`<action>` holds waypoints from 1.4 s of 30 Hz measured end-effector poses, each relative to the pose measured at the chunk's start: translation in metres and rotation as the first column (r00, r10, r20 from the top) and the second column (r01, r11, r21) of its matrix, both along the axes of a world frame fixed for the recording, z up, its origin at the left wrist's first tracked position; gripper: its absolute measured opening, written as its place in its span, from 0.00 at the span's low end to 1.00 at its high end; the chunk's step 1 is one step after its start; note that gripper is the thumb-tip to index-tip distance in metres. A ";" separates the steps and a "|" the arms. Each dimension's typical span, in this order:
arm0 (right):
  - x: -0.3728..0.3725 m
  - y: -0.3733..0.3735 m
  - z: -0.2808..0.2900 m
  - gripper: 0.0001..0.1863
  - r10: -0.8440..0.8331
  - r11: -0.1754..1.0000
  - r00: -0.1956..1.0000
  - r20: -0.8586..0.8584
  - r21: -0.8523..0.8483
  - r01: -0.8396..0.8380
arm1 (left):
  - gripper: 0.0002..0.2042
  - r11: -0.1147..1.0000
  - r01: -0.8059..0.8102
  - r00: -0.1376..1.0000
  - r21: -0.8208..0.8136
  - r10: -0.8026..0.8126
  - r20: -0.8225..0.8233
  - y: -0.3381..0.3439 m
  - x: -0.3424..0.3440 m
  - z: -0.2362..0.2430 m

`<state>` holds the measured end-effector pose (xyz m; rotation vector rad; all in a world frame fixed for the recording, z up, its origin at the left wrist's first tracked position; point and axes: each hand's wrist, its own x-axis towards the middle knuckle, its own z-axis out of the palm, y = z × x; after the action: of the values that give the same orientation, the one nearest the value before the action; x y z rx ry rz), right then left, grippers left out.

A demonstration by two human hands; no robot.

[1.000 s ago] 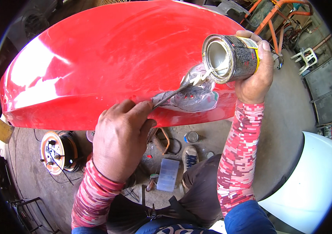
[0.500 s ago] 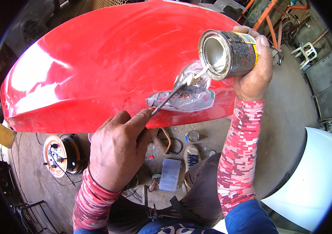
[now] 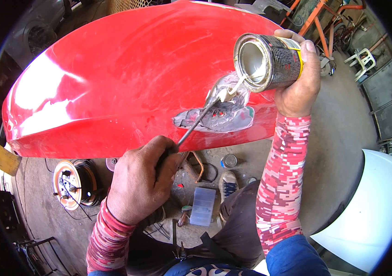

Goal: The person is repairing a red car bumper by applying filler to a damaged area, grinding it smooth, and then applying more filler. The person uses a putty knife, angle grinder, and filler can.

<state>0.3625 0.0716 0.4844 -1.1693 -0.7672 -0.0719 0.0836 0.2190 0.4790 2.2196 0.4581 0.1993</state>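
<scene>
My right hand (image 3: 304, 83) is wrapped round a metal can (image 3: 276, 62) with a dark and yellow label. The can is tipped toward the left, its open mouth showing pale paste inside. My left hand (image 3: 143, 177) grips a slim metal spatula (image 3: 193, 128) by its lower end. Cream-coloured paste (image 3: 227, 94) covers the spatula's tip, and a strand of it reaches up to the can's rim. Behind them is a large red car body panel (image 3: 150, 69), apparently a bumper, with a grey, sanded patch (image 3: 221, 119) near its right end.
On the floor below lie a clear plastic box (image 3: 203, 206), a small round tin (image 3: 228, 160), and a cable reel (image 3: 74, 184) at the left. A white panel (image 3: 366, 211) leans at the right. A white plastic chair (image 3: 361, 62) stands farther back.
My left hand has shifted a little down along the spatula's line, while the coated tip stays below the can's mouth. The can has risen very slightly.
</scene>
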 end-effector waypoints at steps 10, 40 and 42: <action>0.001 0.000 -0.001 0.30 -0.014 1.000 0.999 0.032 -0.022 0.015 | 0.16 0.993 -0.012 1.000 0.116 0.012 0.000 -0.004 -0.003 0.000; 0.008 0.006 -0.015 0.31 0.012 0.997 0.997 -0.076 0.080 -0.006 | 0.17 0.960 0.085 0.985 -0.268 -0.121 -0.123 0.007 -0.011 0.024; 0.007 0.005 -0.015 0.31 0.020 0.997 0.997 -0.078 0.081 -0.014 | 0.18 0.942 0.069 0.977 -0.329 -0.130 -0.169 0.007 -0.011 0.023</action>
<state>0.3700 0.0770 0.4690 -1.0828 -0.6982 -0.0417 0.0724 0.2263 0.5019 1.9400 0.4441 -0.1349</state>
